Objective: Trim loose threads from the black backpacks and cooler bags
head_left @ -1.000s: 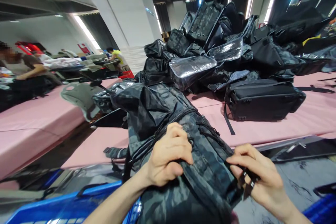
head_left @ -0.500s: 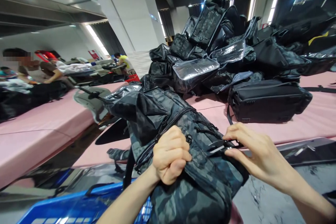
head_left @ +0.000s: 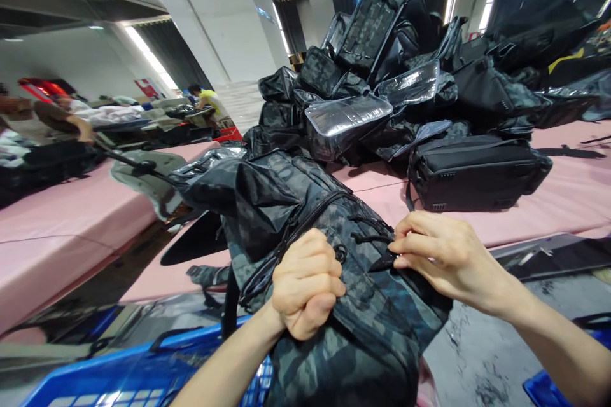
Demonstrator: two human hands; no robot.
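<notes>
A dark camouflage backpack [head_left: 344, 353] lies tilted in front of me, its near end low in the view. My left hand [head_left: 308, 283] is closed in a fist on its front, gripping the fabric beside a zipper. At the bag's right side, my right hand [head_left: 436, 251] holds small dark scissors [head_left: 382, 261] between thumb and fingers. Their blades point left and look closed against the fabric, near black cords [head_left: 372, 232]; the handles are hidden by the fingers.
Behind the bag, a pile of camouflage bags [head_left: 367, 38] rises on a pink-covered table [head_left: 573, 194]. A black bag [head_left: 477, 175] lies at its front. A blue plastic basket [head_left: 62, 381] stands low at left. People sit at work in the left background.
The scissor blades were apart and are now closed, with my right hand slightly further left. My left hand keeps its grip on the backpack. The whole view has shifted a little.
</notes>
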